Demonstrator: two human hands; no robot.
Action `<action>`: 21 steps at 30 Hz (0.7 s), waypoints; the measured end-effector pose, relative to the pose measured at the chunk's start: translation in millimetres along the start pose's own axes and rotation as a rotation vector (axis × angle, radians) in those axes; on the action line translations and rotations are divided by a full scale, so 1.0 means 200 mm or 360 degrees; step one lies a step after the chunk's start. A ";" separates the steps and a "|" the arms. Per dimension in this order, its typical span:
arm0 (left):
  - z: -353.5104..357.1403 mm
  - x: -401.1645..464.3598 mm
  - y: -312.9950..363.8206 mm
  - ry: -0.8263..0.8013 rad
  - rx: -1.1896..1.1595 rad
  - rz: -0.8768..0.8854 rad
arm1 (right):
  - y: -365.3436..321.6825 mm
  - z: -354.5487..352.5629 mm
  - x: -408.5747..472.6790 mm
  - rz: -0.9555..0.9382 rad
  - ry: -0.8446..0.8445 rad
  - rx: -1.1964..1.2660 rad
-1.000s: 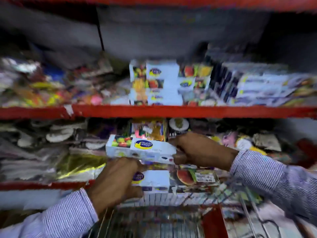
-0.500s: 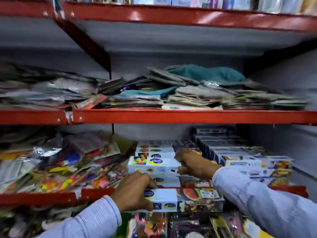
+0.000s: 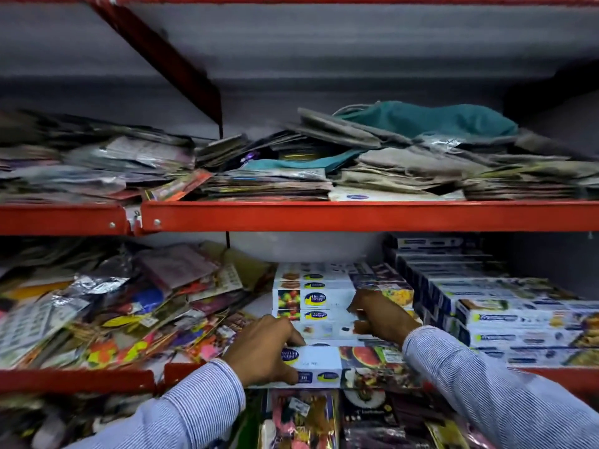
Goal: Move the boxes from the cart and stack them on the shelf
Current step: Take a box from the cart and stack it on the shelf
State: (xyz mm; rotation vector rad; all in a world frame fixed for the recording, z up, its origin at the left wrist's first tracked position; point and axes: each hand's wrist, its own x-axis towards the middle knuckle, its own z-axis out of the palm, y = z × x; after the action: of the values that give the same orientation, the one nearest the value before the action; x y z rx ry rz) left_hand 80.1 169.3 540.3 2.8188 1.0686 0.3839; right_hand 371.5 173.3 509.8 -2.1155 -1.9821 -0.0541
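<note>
A long white box with a yellow-blue logo and fruit pictures [image 3: 346,364] lies across the front edge of the red middle shelf [image 3: 74,379]. My left hand [image 3: 264,346] grips its left end, thumb under and fingers on top. Behind it stands a stack of like boxes [image 3: 311,299]. My right hand [image 3: 377,315] rests on the right part of that stack, fingers curled against the top box; whether it grips is unclear. The cart is out of view.
Blue-and-white boxes [image 3: 505,315] are stacked to the right on the same shelf. Loose colourful packets [image 3: 123,306] pile up on the left. The upper shelf [image 3: 356,215] holds flat packets and a teal cloth [image 3: 431,119]. More packets [image 3: 304,419] fill the shelf below.
Both hands rose from the cart to the middle shelf with the boxes. The box in my right hand now sits on the stack; the left-hand box lies on the shelf edge.
</note>
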 end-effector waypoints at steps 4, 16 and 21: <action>0.01 0.09 0.04 0.0022 -0.0034 -0.0006 | 0.01 -0.09 -0.07 -0.0071 0.0083 -0.0005; 0.25 0.33 0.09 0.0285 -0.0022 -0.0004 | -0.02 -0.12 -0.41 -0.0092 -0.0018 -0.0007; 0.31 0.32 0.08 0.0388 0.0063 0.0078 | -0.02 -0.05 -0.43 -0.0039 0.0153 0.0038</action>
State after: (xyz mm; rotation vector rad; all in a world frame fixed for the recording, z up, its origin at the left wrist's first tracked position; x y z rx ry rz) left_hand 153.0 199.4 495.4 2.8932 1.0596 0.7355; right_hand 362.2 87.6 504.2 -2.0346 -1.9438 -0.1333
